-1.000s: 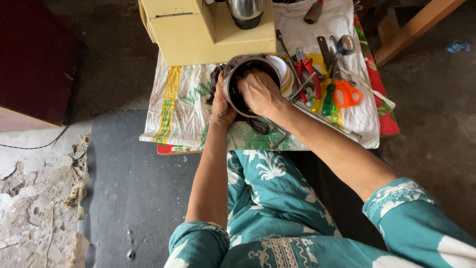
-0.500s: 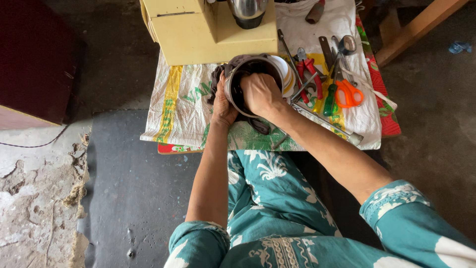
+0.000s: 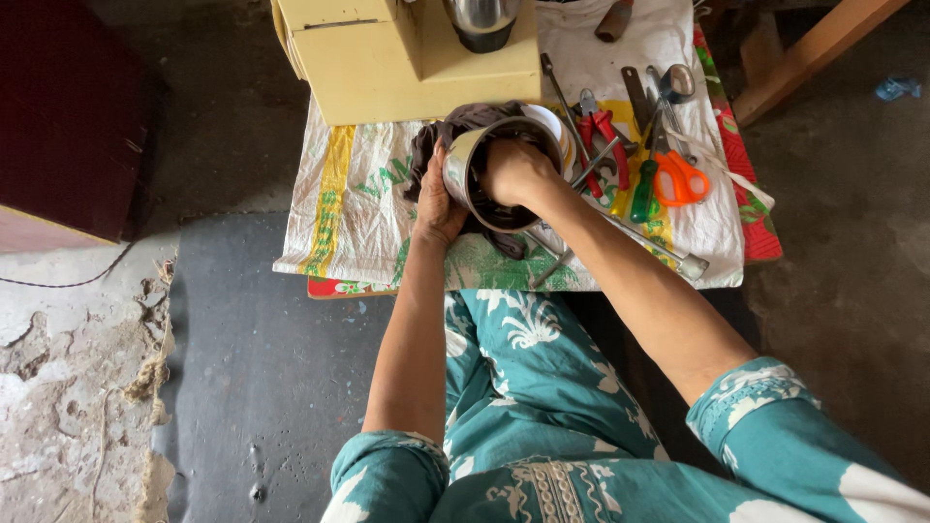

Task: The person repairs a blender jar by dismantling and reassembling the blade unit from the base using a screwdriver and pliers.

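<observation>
Little has changed from a moment back: the steel jar (image 3: pixel 484 179) has stayed tipped on its side at the middle of the bench (image 3: pixel 358 232), mouth toward the person, and both hands have kept their places on it; only the view has drifted slightly.

The left hand (image 3: pixel 438 199) is wrapped against the jar's outer wall on its left side, fingers curled round the metal, steadying it. The right hand (image 3: pixel 516 170) is bunched up and pushed into the jar's mouth, knuckles showing; what the fingers grip inside is hidden, so I cannot tell.

A dark cloth (image 3: pixel 455 131) lies crumpled beneath and behind the jar. Just behind stands the cream-yellow appliance base (image 3: pixel 407 68). To the right, on the white sack cloth, lie red-handled pliers (image 3: pixel 601 131), orange-handled scissors (image 3: pixel 681 179) and a green-handled screwdriver (image 3: pixel 644 194), all near but apart from the right forearm.
</observation>
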